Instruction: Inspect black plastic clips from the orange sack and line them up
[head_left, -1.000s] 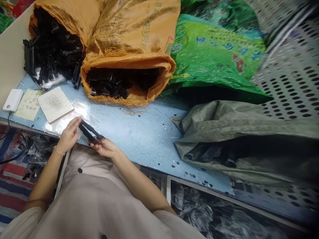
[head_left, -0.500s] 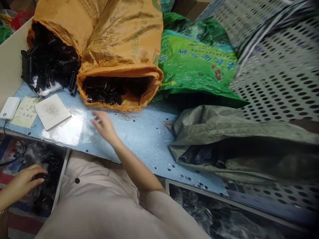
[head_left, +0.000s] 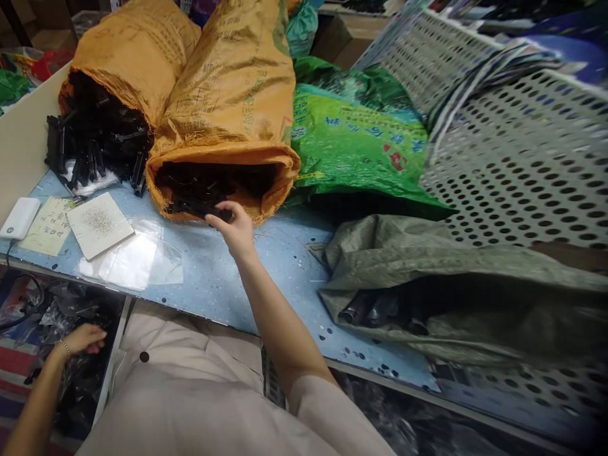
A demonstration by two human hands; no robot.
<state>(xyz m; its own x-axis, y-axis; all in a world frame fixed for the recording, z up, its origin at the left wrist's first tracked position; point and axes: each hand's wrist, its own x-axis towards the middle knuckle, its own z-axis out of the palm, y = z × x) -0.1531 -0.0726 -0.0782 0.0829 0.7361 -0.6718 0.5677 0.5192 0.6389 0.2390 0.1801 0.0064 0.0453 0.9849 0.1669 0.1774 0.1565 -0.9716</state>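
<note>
At the mouth of the middle orange woven sack (head_left: 223, 149), my right hand (head_left: 240, 234) has its thumb and fingers closed on a black plastic part (head_left: 202, 206) among others like it inside. The part's full shape is hidden by the sack and its contents. Low on the left, my left hand (head_left: 85, 339) hangs over a heap of black pieces in clear plastic bags (head_left: 76, 380). Its fingers are curled together, and nothing shows in them.
Clear plastic bags (head_left: 159, 259) lie on the blue table (head_left: 280, 278) beside a pale square tile (head_left: 99, 225), a note (head_left: 45, 228) and a white device (head_left: 19, 217). Another orange sack (head_left: 118, 57) spills black parts. A green sack (head_left: 361, 139), grey sack (head_left: 403, 247) and perforated crate (head_left: 517, 145) stand right.
My right hand has moved right, from beside the clear bags to the middle sack's mouth, and closed on a black part. The black item in my left hand no longer shows there.
</note>
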